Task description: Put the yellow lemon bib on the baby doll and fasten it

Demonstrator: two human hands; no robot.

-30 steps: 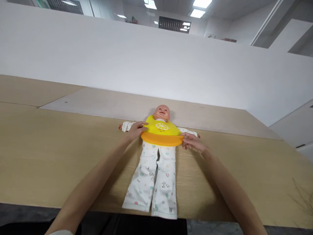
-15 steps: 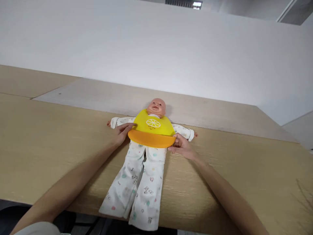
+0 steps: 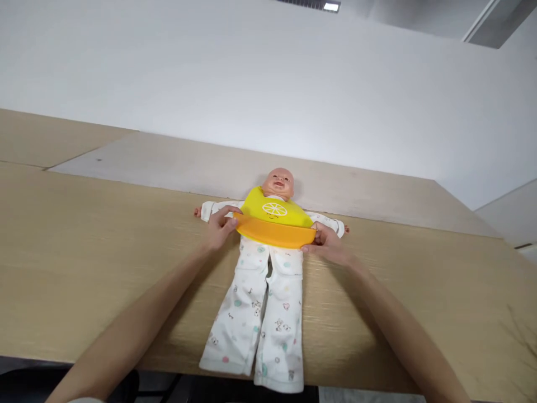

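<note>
A baby doll (image 3: 279, 180) lies on its back, arms spread, in white printed clothes (image 3: 274, 313). Around its neck and over its chest is a yellow bib (image 3: 274, 209) with a citrus-slice print and an orange catch pocket (image 3: 274, 232). My left hand (image 3: 221, 226) pinches the pocket's left end between thumb and fingers. At the right end, my right hand (image 3: 329, 243) grips the pocket's edge, with the thumb below and the fingers curled above. The pocket's lower rim is raised a little over the doll's waist.
The doll rests on a wooden table (image 3: 126, 252), its trouser legs reaching the front edge. A paler board strip (image 3: 201, 162) runs along the back against a white wall (image 3: 251, 84). Dark shapes, partly hidden, show below the table's front edge.
My left hand has gone from lying against the bib's side to pinching the pocket's left end. The pocket is lifted slightly. The whole view has shifted, moving the doll rightward in the picture.
</note>
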